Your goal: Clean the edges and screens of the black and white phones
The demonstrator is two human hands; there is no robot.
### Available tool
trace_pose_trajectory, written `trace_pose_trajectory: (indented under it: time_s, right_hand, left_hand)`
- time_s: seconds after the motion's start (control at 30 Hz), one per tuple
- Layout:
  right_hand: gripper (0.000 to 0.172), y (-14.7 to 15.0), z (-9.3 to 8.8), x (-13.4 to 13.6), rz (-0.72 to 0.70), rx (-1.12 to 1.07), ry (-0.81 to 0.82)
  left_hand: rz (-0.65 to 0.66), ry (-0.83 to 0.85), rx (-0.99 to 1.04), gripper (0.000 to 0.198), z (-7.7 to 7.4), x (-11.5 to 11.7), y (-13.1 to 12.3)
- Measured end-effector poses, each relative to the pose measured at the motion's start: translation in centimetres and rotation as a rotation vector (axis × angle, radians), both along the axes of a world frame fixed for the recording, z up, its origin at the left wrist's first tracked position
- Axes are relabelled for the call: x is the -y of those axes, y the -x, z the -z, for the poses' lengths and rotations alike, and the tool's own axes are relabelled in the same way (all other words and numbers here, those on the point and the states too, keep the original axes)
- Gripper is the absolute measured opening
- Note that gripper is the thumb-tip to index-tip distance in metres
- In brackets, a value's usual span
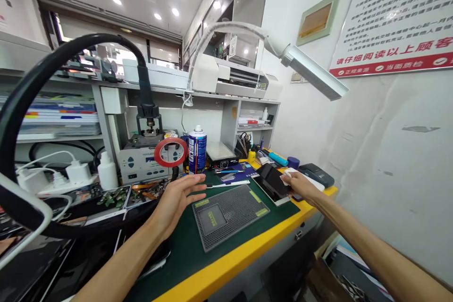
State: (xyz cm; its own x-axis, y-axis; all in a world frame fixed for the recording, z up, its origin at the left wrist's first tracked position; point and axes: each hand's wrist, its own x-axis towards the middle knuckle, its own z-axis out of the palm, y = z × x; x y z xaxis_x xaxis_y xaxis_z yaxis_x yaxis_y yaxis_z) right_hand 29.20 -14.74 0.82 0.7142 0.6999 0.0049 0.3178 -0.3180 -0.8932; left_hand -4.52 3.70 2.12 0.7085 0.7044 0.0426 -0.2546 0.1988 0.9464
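My left hand (180,200) hovers by the left edge of a grey honeycomb-patterned mat (239,212), its fingers apart and nothing in them. Close to its fingertips lies a slim white pen-like tool (233,183) with a dark tip. Over at the right, my right hand (300,187) pinches a small white piece (286,176) whose kind I cannot make out. Beneath and beside that hand a tablet (269,180) with a dark glossy screen lies on the green work mat (226,255), partly covered by the fingers.
Behind the left hand stand a blue spray can (197,153), a red tape roll (160,146) and a grey hot-air station (131,164). A thick black hose (9,99) arches at left. Dark device parts crowd the left side. The yellow table edge (226,266) runs in front.
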Motion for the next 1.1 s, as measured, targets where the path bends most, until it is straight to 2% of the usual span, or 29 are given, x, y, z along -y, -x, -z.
trace_pose_trajectory:
  time_s: [0.23, 0.4, 0.57, 0.67, 0.87, 1.1]
  right_hand:
    - [0.021, -0.5, 2.3, 0.0, 0.030, 0.101, 0.144]
    - [0.023, -0.4, 2.4, -0.4, 0.009, 0.262, 0.227]
    - [0.020, -0.4, 1.9, -1.1, 0.029, 0.540, 0.315]
    - [0.025, -0.2, 1.8, -1.4, 0.029, 0.662, 0.394]
    - [0.035, 0.3, 2.6, -1.9, 0.091, 0.848, 0.550]
    - [0.031, 0.8, 3.6, -2.1, 0.069, 0.990, 0.584]
  left_hand:
    - [0.017, -0.039, -0.047, 0.036, 0.5, -0.3, 0.2]
    - [0.014, -0.060, -0.057, 0.038, 0.7, -0.6, 0.2]
    - [0.011, -0.111, -0.083, 0.040, 0.7, -0.5, 0.2]
    - [-0.005, -0.134, -0.097, 0.038, 0.4, 0.0, 0.3]
    - [-0.020, -0.165, -0.119, 0.036, 0.1, 0.3, 0.2]
    - [-0.044, -0.225, -0.087, 0.036, 0.6, -0.4, 0.3]
